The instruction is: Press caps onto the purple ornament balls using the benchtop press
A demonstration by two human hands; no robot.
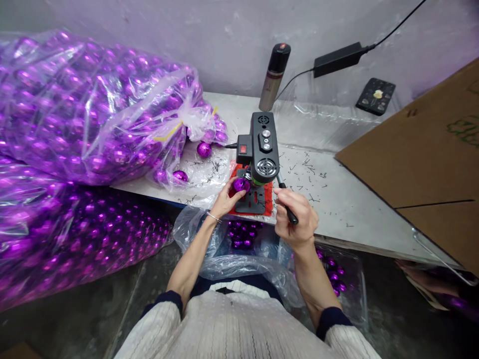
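Note:
A small black bench drill press (pixel 263 154) stands on a red mat (pixel 267 193) at the near edge of a white table (pixel 337 199). My left hand (pixel 225 199) is closed on a shiny purple ball (pixel 240 185), holding it on the press base under the drill head. My right hand (pixel 294 217) is wrapped around the press's black lever handle (pixel 287 207). An open clear bag with purple balls (pixel 244 235) sits in my lap just below the table edge.
Large clear bags full of purple balls (pixel 86 109) fill the left side, with loose balls (pixel 204 149) beside them. A spray can (pixel 274 76), power adapter (pixel 339 59) and small black device (pixel 375 95) lie at the back. Cardboard sheets (pixel 419 159) lean at right. Dark shavings litter the table.

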